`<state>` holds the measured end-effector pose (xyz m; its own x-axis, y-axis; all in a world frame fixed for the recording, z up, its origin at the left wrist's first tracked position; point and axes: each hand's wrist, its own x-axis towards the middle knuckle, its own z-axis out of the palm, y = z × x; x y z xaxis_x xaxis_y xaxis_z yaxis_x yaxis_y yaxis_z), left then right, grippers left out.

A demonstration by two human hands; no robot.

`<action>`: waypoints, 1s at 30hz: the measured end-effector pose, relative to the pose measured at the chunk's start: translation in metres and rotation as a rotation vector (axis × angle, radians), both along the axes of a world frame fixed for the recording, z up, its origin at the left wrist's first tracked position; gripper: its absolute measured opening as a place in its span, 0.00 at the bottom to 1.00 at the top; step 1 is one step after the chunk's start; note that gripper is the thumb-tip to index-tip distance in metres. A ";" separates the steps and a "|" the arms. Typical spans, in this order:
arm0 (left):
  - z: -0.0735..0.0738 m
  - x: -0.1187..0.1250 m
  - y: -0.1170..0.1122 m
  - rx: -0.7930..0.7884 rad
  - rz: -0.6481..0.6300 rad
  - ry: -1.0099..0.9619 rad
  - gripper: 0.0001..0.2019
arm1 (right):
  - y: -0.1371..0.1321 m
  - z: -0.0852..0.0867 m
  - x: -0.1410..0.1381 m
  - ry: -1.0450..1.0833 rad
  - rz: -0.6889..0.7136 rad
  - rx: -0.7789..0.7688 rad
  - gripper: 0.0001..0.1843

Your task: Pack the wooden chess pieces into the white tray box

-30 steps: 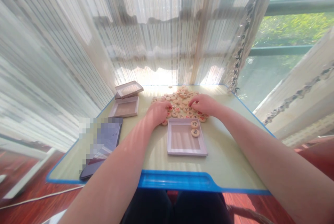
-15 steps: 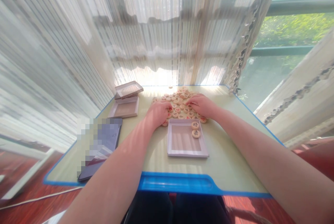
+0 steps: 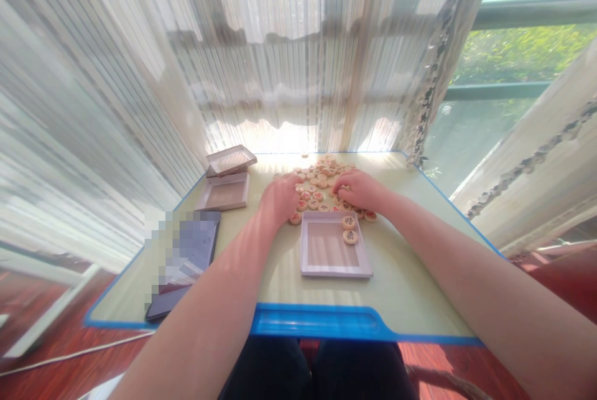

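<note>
Bare right hand (image 3: 361,190) with fingers curled closer to the wearer, black-marked round pale wooden discs (image 3: 346,206) beside it shifted rightward, bare left hand (image 3: 280,198) with fingertips farther forward, red-marked round wooden disc (image 3: 305,195) more exposed.

The near box (image 3: 324,254) had free room left of its 2 discs (image 3: 349,237); beyond, massed pieces (image 3: 313,204) blocked the gap between left hand (image 3: 281,196) and right hand (image 3: 361,190).
</note>
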<state>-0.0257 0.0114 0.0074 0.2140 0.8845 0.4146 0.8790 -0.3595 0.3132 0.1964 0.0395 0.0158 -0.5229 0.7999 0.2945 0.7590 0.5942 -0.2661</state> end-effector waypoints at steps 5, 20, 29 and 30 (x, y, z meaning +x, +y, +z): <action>0.002 -0.001 -0.001 -0.004 0.068 0.008 0.21 | -0.003 0.000 -0.002 0.015 -0.025 0.006 0.10; 0.004 -0.015 0.015 0.029 0.244 -1.151 0.15 | -0.010 -0.003 -0.012 0.010 -0.180 0.001 0.09; 0.010 -0.013 0.012 0.032 0.289 -1.390 0.12 | -0.011 0.000 -0.013 -0.053 -0.197 0.063 0.17; 0.010 -0.012 0.012 0.028 0.299 -1.379 0.12 | -0.010 0.000 -0.013 -0.056 -0.195 0.069 0.17</action>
<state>-0.0382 0.0238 0.0170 -0.5641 0.8116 0.1520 -0.0802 -0.2371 0.9682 0.1833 0.0291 0.0153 -0.3776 0.8663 0.3271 0.8738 0.4503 -0.1836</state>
